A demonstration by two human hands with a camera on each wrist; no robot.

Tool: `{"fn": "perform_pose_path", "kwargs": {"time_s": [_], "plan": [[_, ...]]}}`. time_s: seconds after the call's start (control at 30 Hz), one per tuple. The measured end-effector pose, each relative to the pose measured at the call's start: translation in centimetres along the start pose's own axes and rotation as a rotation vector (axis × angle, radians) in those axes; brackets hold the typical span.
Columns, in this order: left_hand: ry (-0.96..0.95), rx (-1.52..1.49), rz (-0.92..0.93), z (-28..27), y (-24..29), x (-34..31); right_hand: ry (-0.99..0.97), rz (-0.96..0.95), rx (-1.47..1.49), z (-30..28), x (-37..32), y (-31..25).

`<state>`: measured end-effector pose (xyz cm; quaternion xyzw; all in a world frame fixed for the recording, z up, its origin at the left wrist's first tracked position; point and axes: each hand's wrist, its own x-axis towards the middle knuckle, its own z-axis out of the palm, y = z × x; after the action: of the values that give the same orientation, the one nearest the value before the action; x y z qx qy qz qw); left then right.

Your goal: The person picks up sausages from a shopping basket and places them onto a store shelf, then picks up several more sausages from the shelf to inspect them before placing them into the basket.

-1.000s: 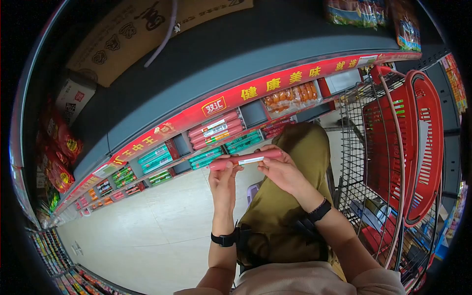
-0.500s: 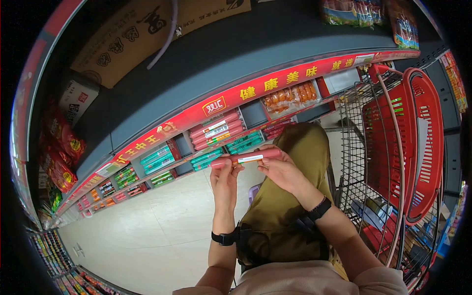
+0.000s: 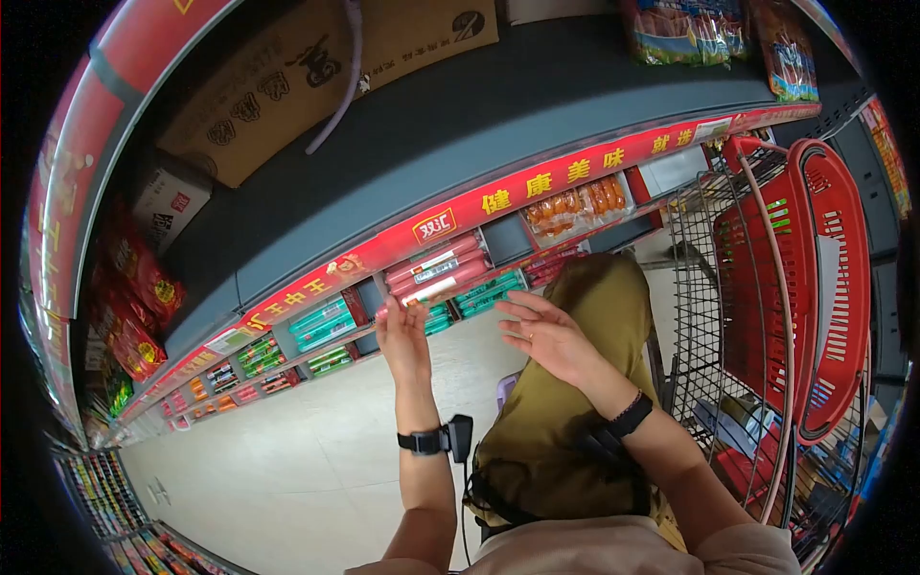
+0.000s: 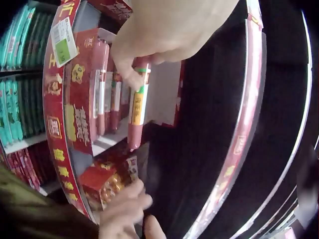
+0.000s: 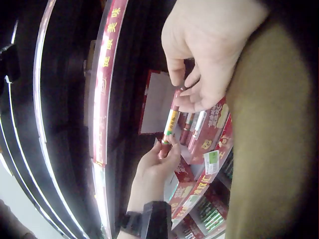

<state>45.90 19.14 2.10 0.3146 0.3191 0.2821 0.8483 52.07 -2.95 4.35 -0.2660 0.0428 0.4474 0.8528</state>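
Observation:
A sausage (image 4: 136,119) in pinkish-red wrapping with a white, yellow and green label is pinched near one end by my left hand (image 3: 404,343). It lies over a red open-topped box (image 4: 79,94) of similar wrapped sausages on the shelf. In the left wrist view, my right hand (image 3: 556,337) is apart from the sausage's far end, its fingers loosely extended with nothing in them. From the right wrist view, the right fingertips overlap that end.
Green-wrapped packs (image 3: 321,323) fill boxes left of the sausages, and a tray of orange-brown packaged food (image 3: 580,206) is on the right. A red shelf strip (image 3: 522,192) runs above. A wire cart (image 3: 695,287) with a red basket (image 3: 834,287) stands at my right.
Earlier both hands held the sausage level between them. Now the right hand has come off it, and the left hand has carried it left toward the sausage box.

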Motion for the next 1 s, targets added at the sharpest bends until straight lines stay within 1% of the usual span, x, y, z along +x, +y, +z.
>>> {"fn": "perform_pose_path", "kwargs": {"time_s": [0.03,0.07,0.1,0.23,0.3,0.33,0.37,0.43,0.47,0.5,0.57,0.6,0.63,0.7,0.73,0.77,0.83,0.87,0.9,0.93,1.0], "plan": [[-0.012,0.017,0.022,0.4,0.3,1.0,-0.011,0.013,-0.010,-0.2,0.0,0.0],[-0.012,0.045,-0.037,0.8,0.6,1.8,-0.014,0.012,-0.012,-0.3,0.0,0.1],[-0.015,0.044,-0.034,0.9,0.6,1.8,-0.011,0.010,-0.013,-0.3,-0.1,0.1],[0.009,0.118,-0.006,1.3,-0.2,0.8,0.006,-0.004,-0.008,-0.4,-0.2,0.0],[-0.007,0.245,0.006,1.0,-1.2,-0.6,0.007,0.000,-0.002,-0.3,-0.2,0.0],[-0.102,0.372,0.047,0.5,-1.9,-0.8,0.005,0.011,-0.004,-0.3,-0.2,-0.1],[-0.106,0.378,0.041,0.4,-2.4,-0.4,0.011,0.007,0.001,-0.3,-0.1,-0.1],[-0.227,0.937,0.282,0.9,-3.0,0.3,0.013,0.049,0.021,-0.2,-0.1,0.0],[-0.272,1.143,0.544,1.4,-3.3,0.8,0.012,0.048,0.022,-0.3,-0.1,0.1],[-0.271,1.142,0.548,2.1,-3.6,1.3,0.002,0.042,0.028,-0.4,0.0,0.1],[-0.269,1.665,0.900,3.0,-4.2,2.4,-0.011,0.031,0.038,-0.5,-0.1,0.3],[-0.225,1.808,1.007,3.3,-4.7,3.3,-0.012,0.021,0.035,-0.5,0.0,0.1],[-0.241,1.807,1.011,3.3,-4.9,3.9,-0.004,0.011,0.039,-0.6,-0.2,0.1],[-0.183,2.035,0.910,3.6,-5.3,5.9,-0.004,0.007,0.047,-0.8,-0.3,0.1],[-0.180,2.000,1.070,3.5,-5.5,7.3,-0.011,0.021,0.053,-0.9,-0.3,0.1],[-0.202,1.997,1.075,3.3,-5.8,8.3,-0.003,0.006,0.059,-0.9,-0.4,0.0],[-0.213,1.904,1.182,4.0,-5.6,9.3,-0.002,0.028,0.068,-0.8,-0.4,-0.1],[-0.290,1.919,1.113,4.1,-5.2,9.9,0.001,0.024,0.076,-0.8,-0.3,-0.1],[-0.293,1.924,1.111,4.0,-4.7,10.5,0.003,0.030,0.063,-0.9,-0.2,-0.1],[-0.433,1.989,0.876,3.9,-4.1,11.0,0.004,0.040,0.049,-0.9,-0.1,0.0],[-0.559,2.035,0.648,4.0,-3.9,11.0,-0.002,0.038,0.052,-1.0,0.0,0.2]]}}
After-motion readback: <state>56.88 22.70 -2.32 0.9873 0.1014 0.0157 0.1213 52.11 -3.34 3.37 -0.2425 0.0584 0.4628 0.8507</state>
